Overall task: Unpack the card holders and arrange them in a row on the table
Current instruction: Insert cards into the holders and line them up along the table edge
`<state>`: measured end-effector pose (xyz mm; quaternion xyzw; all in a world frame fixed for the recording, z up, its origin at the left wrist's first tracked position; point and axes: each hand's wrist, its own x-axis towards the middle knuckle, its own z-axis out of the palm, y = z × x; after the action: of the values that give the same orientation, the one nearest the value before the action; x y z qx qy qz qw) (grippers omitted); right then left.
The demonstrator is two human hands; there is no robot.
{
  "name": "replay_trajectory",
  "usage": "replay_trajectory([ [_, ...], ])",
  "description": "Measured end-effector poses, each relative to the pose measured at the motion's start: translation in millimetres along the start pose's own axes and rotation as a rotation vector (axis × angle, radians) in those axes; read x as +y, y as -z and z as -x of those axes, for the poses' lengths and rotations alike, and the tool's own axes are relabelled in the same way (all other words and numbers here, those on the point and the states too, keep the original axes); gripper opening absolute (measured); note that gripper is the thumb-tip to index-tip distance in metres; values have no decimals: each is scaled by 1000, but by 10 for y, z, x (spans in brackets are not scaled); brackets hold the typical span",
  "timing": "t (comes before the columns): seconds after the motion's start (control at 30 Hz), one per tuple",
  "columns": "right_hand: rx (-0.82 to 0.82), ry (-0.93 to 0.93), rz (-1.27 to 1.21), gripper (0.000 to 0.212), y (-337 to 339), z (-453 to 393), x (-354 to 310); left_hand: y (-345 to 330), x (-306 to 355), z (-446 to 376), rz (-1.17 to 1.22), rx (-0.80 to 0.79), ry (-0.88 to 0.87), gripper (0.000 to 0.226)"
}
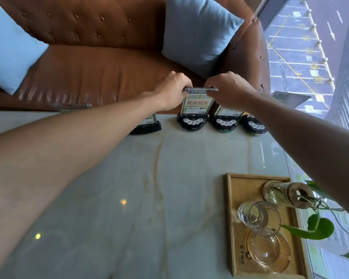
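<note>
Card holder (196, 106), upright, 12 o'clock on table (129, 188): top edge pinched by left hand (172, 88) and right hand (228, 87), equally near; long axis vertical, row running 9-to-3.

Four card holders (192, 117), two cushions (197, 31)

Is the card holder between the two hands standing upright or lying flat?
Upright. The clear card holder with the black base stands on the marble table; left hand and right hand pinch its top edge.
</note>
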<state>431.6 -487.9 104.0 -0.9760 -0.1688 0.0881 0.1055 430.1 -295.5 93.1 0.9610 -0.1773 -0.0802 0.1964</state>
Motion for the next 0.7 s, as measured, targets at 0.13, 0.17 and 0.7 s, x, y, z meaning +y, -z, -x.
replay_trajectory([
  [0.13, 3, -2, -13, 20, 1, 17, 38, -31, 20, -22, 22, 16, 11, 20],
  [0.17, 4, 0, -13, 21, 5, 17, 45, -31, 27, -29, 24, 18, 8, 20],
  [0.7, -26, -31, -17, 22, -2, 17, -4, 6, 17, -18, 43, -12, 43, 20],
])
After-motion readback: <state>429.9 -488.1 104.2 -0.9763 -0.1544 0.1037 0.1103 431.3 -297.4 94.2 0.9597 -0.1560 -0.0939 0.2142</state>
